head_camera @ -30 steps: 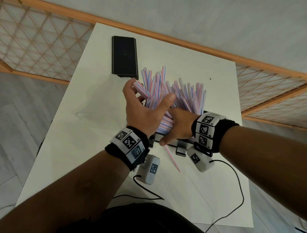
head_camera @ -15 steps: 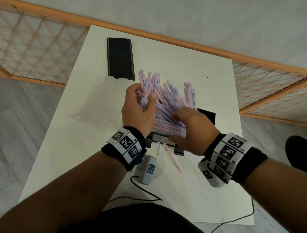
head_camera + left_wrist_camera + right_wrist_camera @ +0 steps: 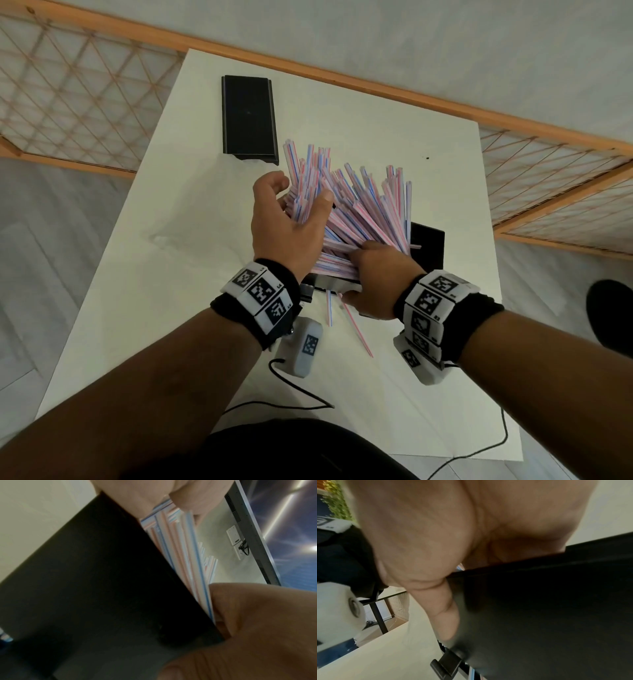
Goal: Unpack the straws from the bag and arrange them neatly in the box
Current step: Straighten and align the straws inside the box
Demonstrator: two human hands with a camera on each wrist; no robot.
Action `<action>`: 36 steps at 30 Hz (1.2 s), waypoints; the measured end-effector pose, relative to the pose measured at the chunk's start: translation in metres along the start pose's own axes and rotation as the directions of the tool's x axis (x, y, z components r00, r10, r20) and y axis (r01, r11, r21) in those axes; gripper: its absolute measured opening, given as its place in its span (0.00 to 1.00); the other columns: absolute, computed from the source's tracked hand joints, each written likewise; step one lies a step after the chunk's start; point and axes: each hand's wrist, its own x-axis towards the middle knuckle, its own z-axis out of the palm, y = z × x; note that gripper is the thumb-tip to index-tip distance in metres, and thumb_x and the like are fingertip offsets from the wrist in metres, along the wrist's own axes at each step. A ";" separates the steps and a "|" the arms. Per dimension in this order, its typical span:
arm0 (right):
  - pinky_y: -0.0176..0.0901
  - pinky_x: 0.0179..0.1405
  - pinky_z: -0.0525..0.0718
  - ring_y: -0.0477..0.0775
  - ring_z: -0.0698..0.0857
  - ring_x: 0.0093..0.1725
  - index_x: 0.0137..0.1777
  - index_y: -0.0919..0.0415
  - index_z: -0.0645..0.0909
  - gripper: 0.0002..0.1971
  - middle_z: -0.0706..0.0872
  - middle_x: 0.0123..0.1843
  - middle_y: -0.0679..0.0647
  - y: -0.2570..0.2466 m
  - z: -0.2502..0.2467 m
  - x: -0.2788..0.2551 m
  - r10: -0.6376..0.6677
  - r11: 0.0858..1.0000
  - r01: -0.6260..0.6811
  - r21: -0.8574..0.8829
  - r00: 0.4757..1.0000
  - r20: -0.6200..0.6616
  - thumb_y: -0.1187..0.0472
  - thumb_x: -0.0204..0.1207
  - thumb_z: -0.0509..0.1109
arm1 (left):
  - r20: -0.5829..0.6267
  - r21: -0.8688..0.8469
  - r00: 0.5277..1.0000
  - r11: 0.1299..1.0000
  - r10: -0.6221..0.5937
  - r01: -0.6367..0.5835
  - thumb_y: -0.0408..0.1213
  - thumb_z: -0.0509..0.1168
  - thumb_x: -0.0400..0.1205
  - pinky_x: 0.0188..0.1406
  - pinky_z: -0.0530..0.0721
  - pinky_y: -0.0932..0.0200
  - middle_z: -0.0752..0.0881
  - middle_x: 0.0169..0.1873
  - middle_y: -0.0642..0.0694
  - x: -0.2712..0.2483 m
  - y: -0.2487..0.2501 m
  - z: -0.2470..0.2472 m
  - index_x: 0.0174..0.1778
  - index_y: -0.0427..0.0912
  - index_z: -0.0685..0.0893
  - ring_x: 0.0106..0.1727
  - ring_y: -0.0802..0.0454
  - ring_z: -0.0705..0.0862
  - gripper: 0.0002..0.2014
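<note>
A: Where are the straws [image 3: 356, 209]?

B: In a big fanned bunch standing up out of the black box [image 3: 426, 246] in the middle of the white desk [image 3: 191, 260]. The lower ends bunch together at the near end of the box; the tops splay out toward the far side. Pink and blue stripes on white.

A: And the hands?

B: The left hand [image 3: 284, 226] is on the left side of the bunch, thumb across the front of the straws and fingers curled round the far side, gripping them. The left wrist view shows straws [image 3: 185, 550] squeezed between the box wall [image 3: 96, 588] and that hand [image 3: 257, 628].

A: The right one?

B: The right hand [image 3: 378, 277] sits at the base of the bunch, fingers bent over the lower ends of the straws. In the right wrist view its thumb [image 3: 445, 609] lies flat against the outside of the box [image 3: 547, 615].

A: Anything loose?

B: Two straws [image 3: 342, 315] lie on the desk just in front of the box, one with a blue stripe, one with pink. A black lid [image 3: 248, 120] lies flat at the far left of the desk, well apart from the box.
</note>
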 end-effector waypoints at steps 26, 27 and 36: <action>0.45 0.74 0.69 0.56 0.70 0.80 0.85 0.58 0.61 0.52 0.71 0.82 0.53 -0.016 -0.025 0.039 0.012 0.993 -0.059 0.105 0.916 0.400 0.46 0.65 0.84 | 0.058 -0.221 0.996 0.974 0.063 -0.048 0.58 0.74 0.70 0.49 0.82 0.71 0.77 0.63 0.57 0.001 -0.011 -0.004 0.68 0.48 0.71 0.61 0.54 0.84 0.35; 0.46 0.76 0.68 0.56 0.69 0.81 0.85 0.59 0.58 0.53 0.69 0.83 0.53 -0.017 -0.027 0.041 0.012 0.993 -0.059 0.099 0.908 0.418 0.45 0.65 0.83 | 0.057 -0.216 0.997 0.975 0.058 -0.044 0.56 0.74 0.71 0.48 0.82 0.72 0.77 0.63 0.57 0.001 -0.012 -0.004 0.69 0.47 0.71 0.61 0.54 0.84 0.34; 0.55 0.81 0.67 0.56 0.66 0.83 0.87 0.56 0.55 0.67 0.65 0.85 0.52 -0.017 -0.033 0.056 -0.028 0.977 -0.084 0.197 0.864 0.503 0.42 0.49 0.88 | 0.032 -0.203 0.997 0.977 0.075 -0.067 0.54 0.75 0.70 0.47 0.83 0.70 0.78 0.56 0.60 0.002 -0.014 -0.002 0.68 0.41 0.72 0.54 0.67 0.84 0.35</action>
